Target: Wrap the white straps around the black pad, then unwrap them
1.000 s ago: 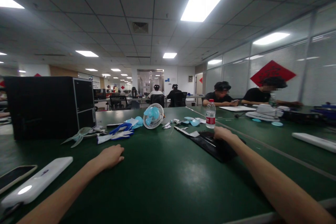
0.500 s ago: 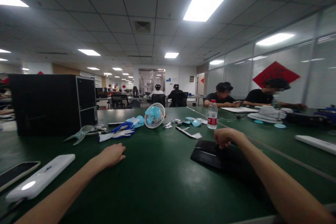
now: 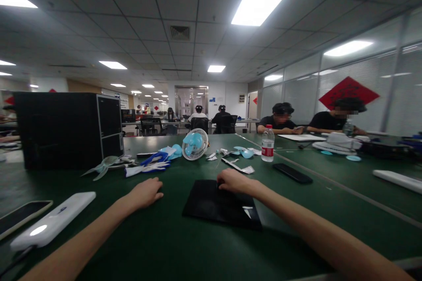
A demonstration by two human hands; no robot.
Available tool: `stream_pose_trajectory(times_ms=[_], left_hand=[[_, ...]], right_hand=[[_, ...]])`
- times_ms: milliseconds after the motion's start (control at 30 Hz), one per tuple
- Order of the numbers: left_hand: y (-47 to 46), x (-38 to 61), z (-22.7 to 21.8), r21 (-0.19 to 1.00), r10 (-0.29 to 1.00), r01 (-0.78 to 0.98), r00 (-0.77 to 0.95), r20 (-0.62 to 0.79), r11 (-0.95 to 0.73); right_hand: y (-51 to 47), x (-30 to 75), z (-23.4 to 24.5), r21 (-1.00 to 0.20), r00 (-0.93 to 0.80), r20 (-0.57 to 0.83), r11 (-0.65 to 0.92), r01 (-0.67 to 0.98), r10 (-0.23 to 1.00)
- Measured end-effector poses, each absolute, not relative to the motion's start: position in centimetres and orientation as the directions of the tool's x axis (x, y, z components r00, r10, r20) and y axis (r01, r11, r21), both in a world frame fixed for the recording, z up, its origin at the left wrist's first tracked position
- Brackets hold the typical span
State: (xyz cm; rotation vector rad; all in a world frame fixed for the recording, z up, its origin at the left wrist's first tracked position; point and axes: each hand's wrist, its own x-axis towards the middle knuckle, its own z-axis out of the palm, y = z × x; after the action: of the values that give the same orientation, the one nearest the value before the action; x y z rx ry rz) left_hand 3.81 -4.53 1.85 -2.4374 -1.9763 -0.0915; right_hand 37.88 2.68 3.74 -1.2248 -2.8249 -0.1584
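Observation:
My right hand (image 3: pixel 234 181) is closed at the far edge of a flat, black rectangular mat (image 3: pixel 217 210), in the middle of the table. Two small pale marks or reflections show near the mat's right side, and I cannot tell exactly what kind of mat it is. The hand hides part of the far edge. My left hand (image 3: pixel 145 192) rests on the green tabletop (image 3: pixel 145 241) to the left of the mat, apart from it. Its fingers are loosely bent, the thumb stands off, and it holds nothing.
Beyond the mat are a small white fan (image 3: pixel 194 144), blue-and-white gloves (image 3: pixel 148 164) and a water bottle (image 3: pixel 267 144). A black phone-like slab (image 3: pixel 292 173) lies right. At left stand a black computer case (image 3: pixel 62 131), a white power strip (image 3: pixel 54 220) and a phone (image 3: pixel 23 218). People sit beyond.
My right hand has moved left with the black mat, which was bent and tilted and now looks flatter. The black slab at right has come into view. My left hand has barely shifted.

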Motion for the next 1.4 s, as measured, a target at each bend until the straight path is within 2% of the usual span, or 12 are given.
stream_pose_trajectory(times_ms=[133,233,400,467,533,633,733,900,1100,1400], left_hand=[[-4.0,4.8,1.1,0.171,0.948,0.933,0.303,0.096,-0.316],[-3.6,5.5,0.2,0.227,0.923,0.895,0.366,0.117,-0.383],[-4.0,6.5,0.1,0.279,0.928,0.886,0.368,0.062,-0.370],[-4.2,6.7,0.3,0.298,0.932,0.886,0.359,0.039,-0.354],[-4.3,6.7,0.4,0.308,0.935,0.886,0.352,0.036,-0.346],[-4.1,6.4,0.4,0.318,0.938,0.887,0.345,0.031,-0.336],[-3.8,6.1,0.2,0.326,0.938,0.884,0.346,0.022,-0.334],[-3.8,6.1,0.3,0.324,0.938,0.886,0.346,0.013,-0.331],[-4.1,6.0,0.5,0.324,0.945,0.894,0.328,0.002,-0.310],[-4.2,6.1,0.3,0.328,0.934,0.877,0.354,0.053,-0.351]], right_hand=[[1.6,35.0,3.8,0.053,-0.706,0.126,0.706,0.706,0.697],[1.4,33.1,3.3,0.074,-0.740,0.150,0.739,0.669,0.655],[1.9,31.2,2.1,0.043,-0.816,0.235,0.833,0.551,0.528],[2.6,31.3,2.1,0.012,-0.810,0.285,0.843,0.538,0.513],[3.6,32.2,2.5,0.010,-0.755,0.341,0.801,0.599,0.560],[5.7,34.9,3.1,0.086,-0.594,0.393,0.616,0.783,0.701],[7.7,38.5,3.1,0.141,-0.404,0.378,0.380,0.914,0.833],[9.6,42.9,2.1,0.150,-0.239,0.302,0.201,0.968,0.923],[10.2,44.0,1.3,0.142,-0.194,0.234,0.164,0.976,0.953],[10.4,44.0,1.1,0.160,-0.204,0.233,0.169,0.972,0.951]])
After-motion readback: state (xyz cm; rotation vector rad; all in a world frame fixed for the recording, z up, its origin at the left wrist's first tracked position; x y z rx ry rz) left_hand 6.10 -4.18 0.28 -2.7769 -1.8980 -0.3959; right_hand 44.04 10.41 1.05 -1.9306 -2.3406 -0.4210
